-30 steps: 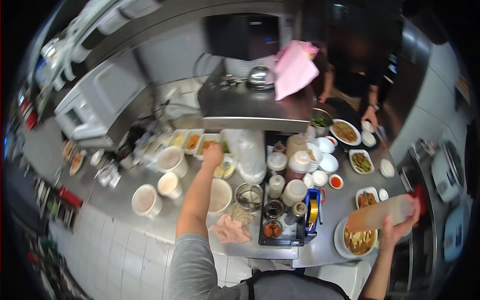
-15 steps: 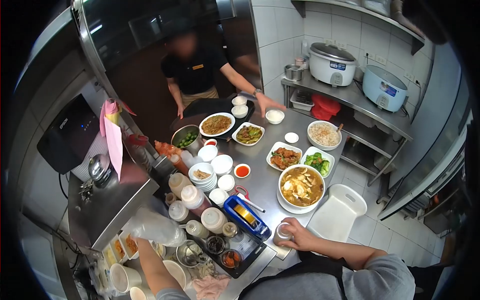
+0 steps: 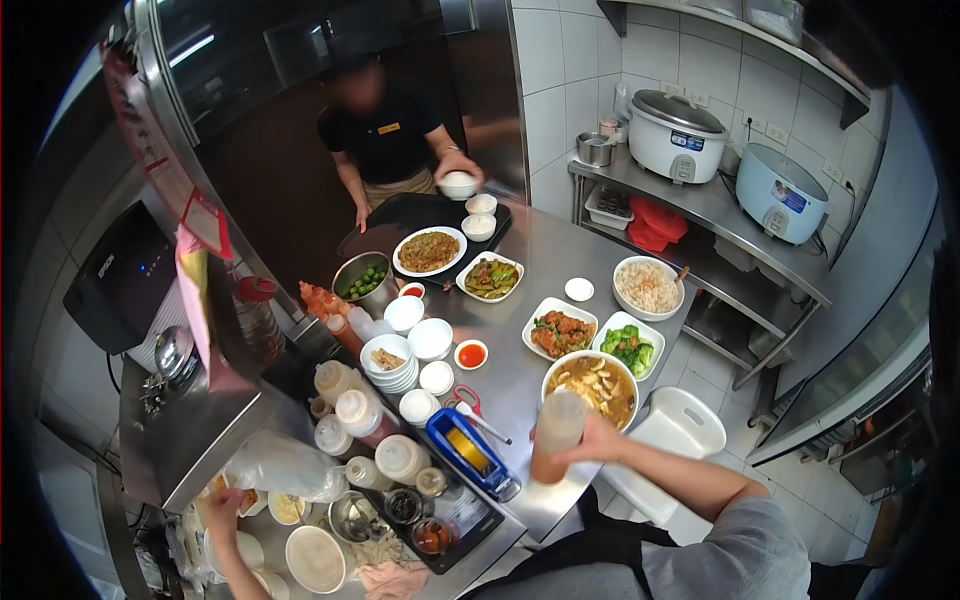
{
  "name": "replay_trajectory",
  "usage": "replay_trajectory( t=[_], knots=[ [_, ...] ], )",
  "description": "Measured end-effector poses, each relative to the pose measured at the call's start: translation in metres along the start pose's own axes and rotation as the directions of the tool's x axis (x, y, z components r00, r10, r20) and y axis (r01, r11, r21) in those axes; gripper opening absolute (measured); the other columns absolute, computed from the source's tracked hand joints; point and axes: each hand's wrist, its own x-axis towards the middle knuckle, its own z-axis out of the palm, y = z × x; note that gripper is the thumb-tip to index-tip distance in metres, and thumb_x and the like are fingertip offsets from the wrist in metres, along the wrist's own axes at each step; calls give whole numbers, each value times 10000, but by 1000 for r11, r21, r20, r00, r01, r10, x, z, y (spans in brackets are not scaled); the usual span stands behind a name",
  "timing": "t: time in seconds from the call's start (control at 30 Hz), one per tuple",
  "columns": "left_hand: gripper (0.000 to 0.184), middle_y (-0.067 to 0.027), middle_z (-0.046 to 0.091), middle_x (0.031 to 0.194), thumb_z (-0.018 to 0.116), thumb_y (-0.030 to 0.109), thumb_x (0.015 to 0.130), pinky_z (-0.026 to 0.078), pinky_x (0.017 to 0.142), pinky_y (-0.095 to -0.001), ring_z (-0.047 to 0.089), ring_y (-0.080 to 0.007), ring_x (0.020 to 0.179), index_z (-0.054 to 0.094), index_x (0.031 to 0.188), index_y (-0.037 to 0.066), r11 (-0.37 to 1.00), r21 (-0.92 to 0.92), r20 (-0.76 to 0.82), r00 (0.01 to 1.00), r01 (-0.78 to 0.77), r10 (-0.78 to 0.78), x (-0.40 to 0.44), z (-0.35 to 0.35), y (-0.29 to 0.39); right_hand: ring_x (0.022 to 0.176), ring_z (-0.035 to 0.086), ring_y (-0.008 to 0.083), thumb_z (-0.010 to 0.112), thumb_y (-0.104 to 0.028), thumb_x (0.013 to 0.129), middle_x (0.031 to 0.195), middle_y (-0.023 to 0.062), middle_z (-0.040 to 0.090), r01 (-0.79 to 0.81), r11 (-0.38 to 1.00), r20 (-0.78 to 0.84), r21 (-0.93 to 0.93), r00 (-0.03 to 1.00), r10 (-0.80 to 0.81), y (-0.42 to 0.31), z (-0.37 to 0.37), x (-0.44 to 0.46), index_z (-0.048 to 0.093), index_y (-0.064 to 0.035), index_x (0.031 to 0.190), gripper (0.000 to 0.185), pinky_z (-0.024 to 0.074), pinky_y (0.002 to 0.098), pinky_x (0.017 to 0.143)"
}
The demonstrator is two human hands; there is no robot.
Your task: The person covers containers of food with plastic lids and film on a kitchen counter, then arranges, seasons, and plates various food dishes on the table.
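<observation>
My right hand (image 3: 592,441) is wrapped round a translucent bottle (image 3: 559,428) with reddish-brown contents in its lower part. The bottle is raised in front of the near side of a big bowl of brown soup (image 3: 610,390) and hides part of its rim. At the lower left, my left hand (image 3: 222,508) has its fingers drawn together by the small food containers, just below a clear plastic bag (image 3: 290,468). What those fingers hold, if anything, I cannot make out. Near it stand a tub of pale food (image 3: 290,507) and a round white tub (image 3: 316,558).
Across the steel table, a co-worker's hand (image 3: 458,165) holds a rice bowl (image 3: 459,185) over a black tray (image 3: 385,222). Between my arms are squeeze bottles (image 3: 358,410), a blue tape dispenser (image 3: 470,455) and red scissors (image 3: 466,400). A white stool (image 3: 690,420) stands at right.
My right hand has lifted the bottle up toward the soup bowl. My left hand has drawn back from behind the plastic bag. The co-worker has moved a rice bowl from the table to above the tray.
</observation>
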Motion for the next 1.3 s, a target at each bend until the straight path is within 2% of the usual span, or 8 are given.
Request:
replay_trajectory(
  t=[0.13,0.23,0.33,0.53,0.67,0.83,1.13,1.3],
  knots=[
    [97,-33,614,620,680,51,731,380,511,-208,535,-72,557,665,711,-43,982,-185,88,996,29,-13,-111,-24,125,1014,555,139,804,-160,631,1078,29,603,12,991,-99,-136,995,-26,-57,-112,57,510,-70,1161,612,419,317,922],
    [528,-206,519,1248,597,245,871,471,907,-412,553,-294,1070,422,1325,39,975,146,414,885,166,-212,-152,-27,207,998,574,153,778,-112,577,1051,51,620,25,953,-218,-302,971,-94,-54,-202,104,511,-70,1181,662,421,316,918],
    [92,-52,632,624,720,46,699,410,518,-221,559,-88,561,676,705,-34,987,-155,271,960,-29,71,-157,62,337,989,588,195,752,-127,523,1055,78,622,-79,733,-206,-676,975,-85,-20,-292,153,513,-74,1154,677,445,363,873],
    [170,-110,670,722,705,182,762,478,619,-297,619,-157,630,704,843,34,936,-22,671,689,-352,275,-60,279,478,1036,558,264,736,-147,550,1043,30,610,-52,129,-47,-990,998,42,27,-386,206,541,-213,1126,612,414,449,855],
    [117,-125,670,724,702,137,724,501,656,-324,648,-225,671,703,786,38,879,-223,578,668,-422,468,-8,478,483,1041,552,240,746,-169,577,1027,1,606,59,48,65,-997,988,143,57,-420,227,548,-253,1121,585,380,456,902],
    [110,-143,669,759,690,133,715,506,682,-370,648,-289,723,706,783,48,853,-110,477,726,-509,495,17,646,477,1035,537,243,663,-174,697,984,-11,602,216,-67,205,-974,968,142,99,-434,236,582,-242,1049,367,331,500,955],
    [211,-136,666,827,518,153,834,399,795,-414,627,-273,863,722,888,154,754,232,522,733,-614,436,10,697,476,998,521,221,511,-177,811,922,-15,610,357,-240,371,-903,929,-12,113,-427,238,636,-213,920,170,281,506,1016],
    [125,-87,666,805,610,135,758,383,765,-389,624,-242,790,720,809,163,765,199,475,743,-613,472,5,690,483,1002,516,224,521,-181,802,903,-7,616,381,-276,417,-882,905,-81,119,-421,233,640,-183,906,158,283,482,1014]
  ],
)
